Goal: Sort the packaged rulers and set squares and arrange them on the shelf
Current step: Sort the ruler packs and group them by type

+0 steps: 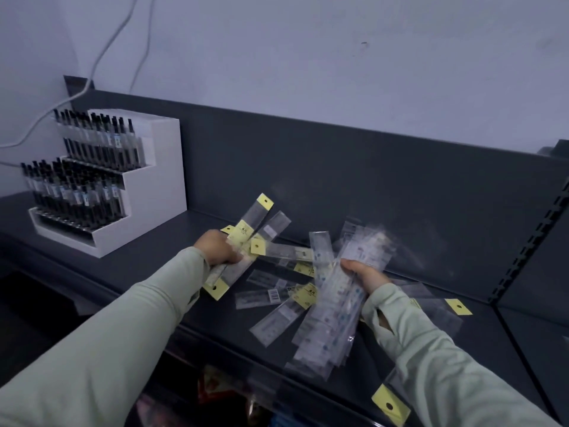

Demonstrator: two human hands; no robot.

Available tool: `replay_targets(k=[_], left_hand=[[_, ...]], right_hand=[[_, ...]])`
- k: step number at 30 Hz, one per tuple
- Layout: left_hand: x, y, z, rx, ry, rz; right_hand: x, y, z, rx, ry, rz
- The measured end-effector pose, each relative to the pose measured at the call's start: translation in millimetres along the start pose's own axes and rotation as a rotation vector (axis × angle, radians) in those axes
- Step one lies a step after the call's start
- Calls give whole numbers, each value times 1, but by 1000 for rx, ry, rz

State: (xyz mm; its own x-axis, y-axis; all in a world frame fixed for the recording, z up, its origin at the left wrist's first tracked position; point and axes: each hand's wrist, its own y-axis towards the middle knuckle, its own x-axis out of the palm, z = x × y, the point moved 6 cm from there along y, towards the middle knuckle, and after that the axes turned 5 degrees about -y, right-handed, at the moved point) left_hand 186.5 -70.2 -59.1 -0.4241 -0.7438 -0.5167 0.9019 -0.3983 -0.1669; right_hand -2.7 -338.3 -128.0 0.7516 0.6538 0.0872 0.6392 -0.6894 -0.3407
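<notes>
Packaged rulers (257,217) (fanned) in left hand (216,249)

White stepped display stand (154,180), far left; three tiers packed with upright black-capped pens (77,192). Two pale cables (99,58) run down the grey wall (308,41) behind it.

The long dark grey shelf (147,263) is seen to be of smooth painted metal with a matt finish. The white stepped display stand (160,180) at the far left is likewise smooth and matt, and its pens (77,192) are cased in clear shiny plastic with black caps. The flat ruler packets with yellow headers (255,215) at the left and the flat all-clear ruler packets (335,303) at the right are wrapped in thin, glossy transparent film, the yellow tabs being of dull paper or card, while the pale green sleeves (129,318) are made of soft matt cloth.
</notes>
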Motion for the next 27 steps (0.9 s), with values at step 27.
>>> replay_targets(k=[27], left_hand=[[83,-11,27,278,728,-387]], right_hand=[[-24,-27,-12,-9,51,-14]])
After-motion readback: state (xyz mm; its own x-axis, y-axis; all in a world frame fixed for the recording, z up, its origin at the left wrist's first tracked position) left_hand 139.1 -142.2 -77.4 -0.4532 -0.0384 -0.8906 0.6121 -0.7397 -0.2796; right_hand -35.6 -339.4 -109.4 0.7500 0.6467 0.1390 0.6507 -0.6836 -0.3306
